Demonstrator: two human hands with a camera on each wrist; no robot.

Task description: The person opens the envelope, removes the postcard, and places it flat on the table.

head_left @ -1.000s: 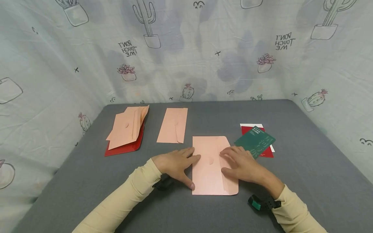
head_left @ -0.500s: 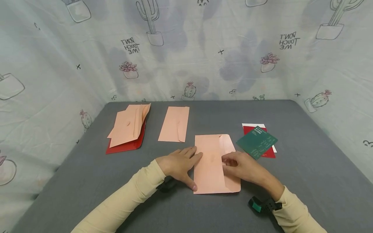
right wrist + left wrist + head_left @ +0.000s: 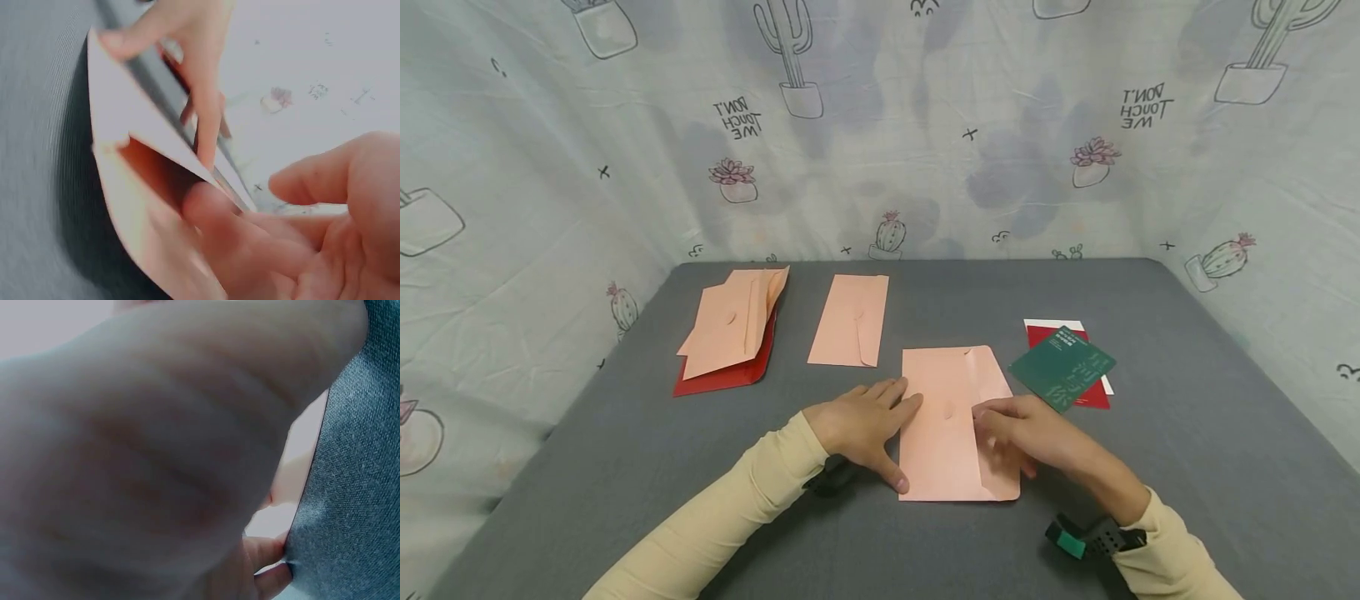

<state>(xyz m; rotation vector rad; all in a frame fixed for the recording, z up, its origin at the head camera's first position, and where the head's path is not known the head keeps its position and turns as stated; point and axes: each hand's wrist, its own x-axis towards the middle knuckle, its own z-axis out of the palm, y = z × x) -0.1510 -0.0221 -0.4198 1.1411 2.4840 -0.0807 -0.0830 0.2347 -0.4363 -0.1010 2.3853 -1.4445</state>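
Observation:
A pale pink envelope (image 3: 936,467) lies in front of me, its flap (image 3: 992,371) folded out to the right. My left hand (image 3: 865,429) rests on its left edge with fingers spread, the thumb at the lower left corner. At the envelope's mouth is my right hand (image 3: 1030,433). In the right wrist view the pocket (image 3: 150,165) gapes, and fingers of the right hand (image 3: 269,250) reach at its opening, with another digit held apart. The left palm (image 3: 144,456) fills most of the left wrist view and hides much of the envelope.
Behind the right hand, a green card (image 3: 1060,367) overlaps a red card (image 3: 1092,397) and a white one (image 3: 1051,322). Another pink envelope (image 3: 842,321) lies farther back. At the left, several pink envelopes (image 3: 718,337) are piled on a red envelope (image 3: 722,383). A printed curtain (image 3: 865,142) hangs behind the grey table (image 3: 820,558).
My right hand has gone from lying on the flap's fold to the envelope's mouth, and its fingers have turned inward. The pocket's edge has lifted. My left hand stays on the left edge.

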